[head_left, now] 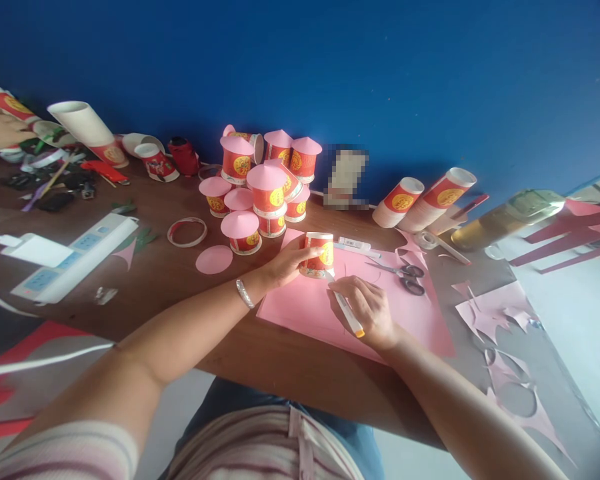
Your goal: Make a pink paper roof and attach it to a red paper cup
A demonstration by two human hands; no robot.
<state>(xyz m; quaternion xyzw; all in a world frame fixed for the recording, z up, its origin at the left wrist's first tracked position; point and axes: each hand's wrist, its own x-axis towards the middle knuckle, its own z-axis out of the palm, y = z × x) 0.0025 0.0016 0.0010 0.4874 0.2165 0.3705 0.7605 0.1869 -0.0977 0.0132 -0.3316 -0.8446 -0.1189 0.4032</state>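
Observation:
My left hand (289, 264) is closed around a red and white paper cup (319, 252) with a yellow emblem, thumb across its side. In my right hand (364, 303) is a slim white utility knife (347, 310) with an orange end. Its tip meets the lower edge of the cup, though whether it cuts in I cannot tell. Both hands are over a pink paper sheet (300, 303). Scissors (405, 275) with dark handles lie on that sheet to the right. Behind my left hand stand several cut-down cups topped with pink paper cones (266, 176).
To the left are a white power strip (80, 257), a tape ring (187, 232) and a pink disc (214, 260). Stacked cups (440, 197) lean by the blue wall. Pink scraps (510, 373) lie at right. Another person's hand (3, 127) shows at far left.

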